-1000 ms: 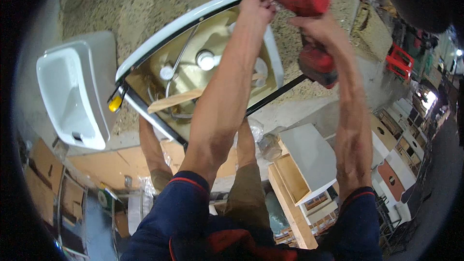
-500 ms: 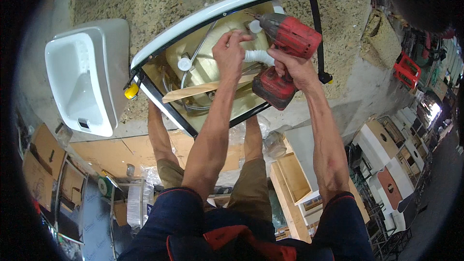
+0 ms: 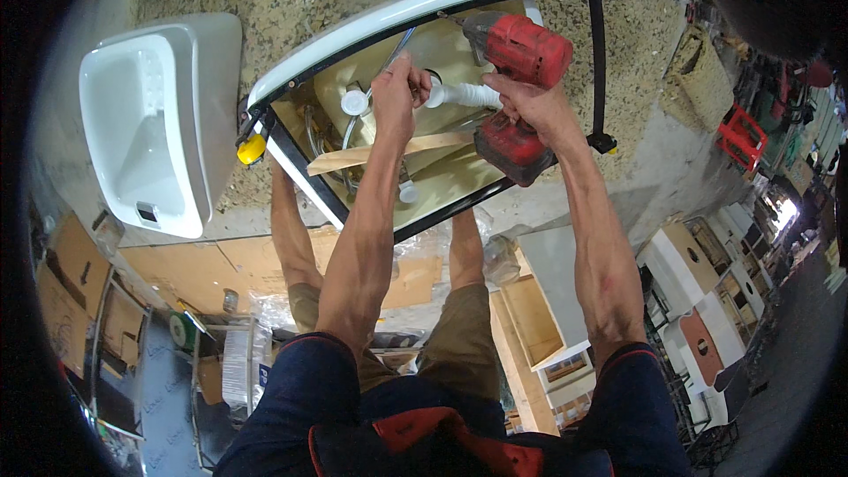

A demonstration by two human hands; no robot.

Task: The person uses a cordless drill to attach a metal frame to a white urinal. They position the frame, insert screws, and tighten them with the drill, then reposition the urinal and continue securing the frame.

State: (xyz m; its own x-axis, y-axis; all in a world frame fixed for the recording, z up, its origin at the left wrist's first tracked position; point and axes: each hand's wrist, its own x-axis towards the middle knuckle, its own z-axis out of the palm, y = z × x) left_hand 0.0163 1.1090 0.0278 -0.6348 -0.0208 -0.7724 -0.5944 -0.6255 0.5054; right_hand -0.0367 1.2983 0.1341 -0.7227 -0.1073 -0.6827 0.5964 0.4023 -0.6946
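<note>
- The right hand (image 3: pixel 534 110) holds a red drill (image 3: pixel 530 51), fingers wrapped round its grip.
- The left hand (image 3: pixel 399 97) has fingers bunched narrow; whether they pinch anything cannot be told.
- Below lies a white, black-edged shell (image 3: pixel 371 25), with wooden strip (image 3: pixel 353 159) and ribbed pipe (image 3: pixel 468 94).
- Farther right, a red stool (image 3: pixel 742 137).

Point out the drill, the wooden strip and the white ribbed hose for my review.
Drill (image 3: pixel 532 49): head view, on its red motor housing.
Wooden strip (image 3: pixel 347 158): head view, on its left stretch.
White ribbed hose (image 3: pixel 468 94): head view, on its middle.
</note>
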